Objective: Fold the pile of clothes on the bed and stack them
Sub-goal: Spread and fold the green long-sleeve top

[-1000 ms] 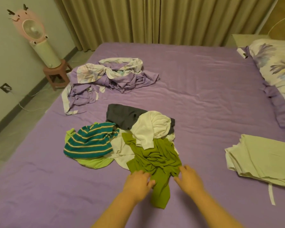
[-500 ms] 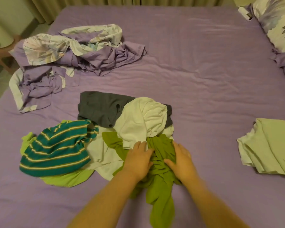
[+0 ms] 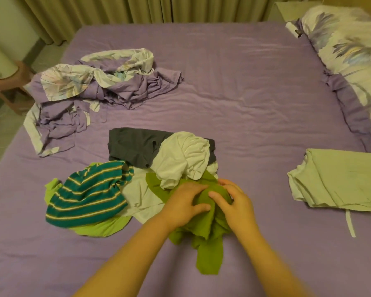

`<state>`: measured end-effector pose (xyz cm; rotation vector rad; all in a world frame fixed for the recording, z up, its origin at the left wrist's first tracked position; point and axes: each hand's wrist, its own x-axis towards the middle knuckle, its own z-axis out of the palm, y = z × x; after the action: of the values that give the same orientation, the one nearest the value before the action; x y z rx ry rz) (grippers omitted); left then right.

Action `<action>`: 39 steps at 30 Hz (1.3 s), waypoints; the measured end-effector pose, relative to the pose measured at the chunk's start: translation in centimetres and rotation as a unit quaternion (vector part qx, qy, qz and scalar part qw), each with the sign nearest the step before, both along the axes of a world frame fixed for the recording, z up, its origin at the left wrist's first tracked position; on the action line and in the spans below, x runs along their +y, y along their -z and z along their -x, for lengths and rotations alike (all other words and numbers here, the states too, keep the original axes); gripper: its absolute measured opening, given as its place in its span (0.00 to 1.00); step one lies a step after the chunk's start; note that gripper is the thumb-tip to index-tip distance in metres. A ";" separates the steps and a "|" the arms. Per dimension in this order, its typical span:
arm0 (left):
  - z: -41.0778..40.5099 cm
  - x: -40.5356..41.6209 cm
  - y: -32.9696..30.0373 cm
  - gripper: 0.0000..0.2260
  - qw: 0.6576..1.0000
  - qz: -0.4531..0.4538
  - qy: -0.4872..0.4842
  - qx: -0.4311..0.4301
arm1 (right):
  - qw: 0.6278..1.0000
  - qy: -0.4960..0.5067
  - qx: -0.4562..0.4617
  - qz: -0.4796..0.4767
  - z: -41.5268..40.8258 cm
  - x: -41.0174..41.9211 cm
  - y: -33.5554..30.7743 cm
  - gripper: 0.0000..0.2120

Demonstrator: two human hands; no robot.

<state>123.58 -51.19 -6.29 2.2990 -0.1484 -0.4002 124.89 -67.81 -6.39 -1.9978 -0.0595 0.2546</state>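
Gripping the olive garment [image 3: 209,239] at the near edge of the pile, both hands sit close together on its bunched top. The left hand [image 3: 183,205] has its fingers curled over the cloth and its thumb stretched right along a fold; the right hand [image 3: 236,202] has its fingers bent and pinching the cloth, fingertips almost touching those of the left. A narrow end of the olive garment trails toward the near edge of the bed [image 3: 244,86].

Six pieces can be counted in the pile: the olive one, a white shirt [image 3: 182,157] balled up just beyond the hands, a dark grey piece [image 3: 133,144] behind it, a pale piece [image 3: 139,194] lying flat beneath, a teal striped top [image 3: 88,194] to the left, and a lime piece [image 3: 101,228] under the stripes. Whether more lie hidden beneath cannot be told.

One folded pale green stack [image 3: 338,179] lies well apart to the right, a thin strap hanging off its near side. One crumpled floral and purple sheet [image 3: 99,82] lies far left. One floral pillow [image 3: 347,48] sits at the far right.
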 end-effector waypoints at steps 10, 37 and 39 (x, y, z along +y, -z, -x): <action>5.3 -3.5 -16.4 0.10 0.936 0.256 -0.237 -0.036 | 0.982 -0.073 -0.016 -0.174 2.3 -4.0 -14.9 0.21; 12.9 -1.4 -28.8 0.29 0.936 0.268 -0.196 -0.118 | 0.950 -0.205 -0.003 -0.235 4.4 0.0 -33.9 0.09; 12.2 -2.8 -28.9 0.14 0.918 0.260 -0.249 -0.166 | 0.949 -0.199 -0.006 -0.245 4.6 1.2 -34.1 0.10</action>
<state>111.40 -53.97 22.66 1.7676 0.1520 0.2711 120.31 -66.66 27.75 -1.4752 -0.4927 0.4391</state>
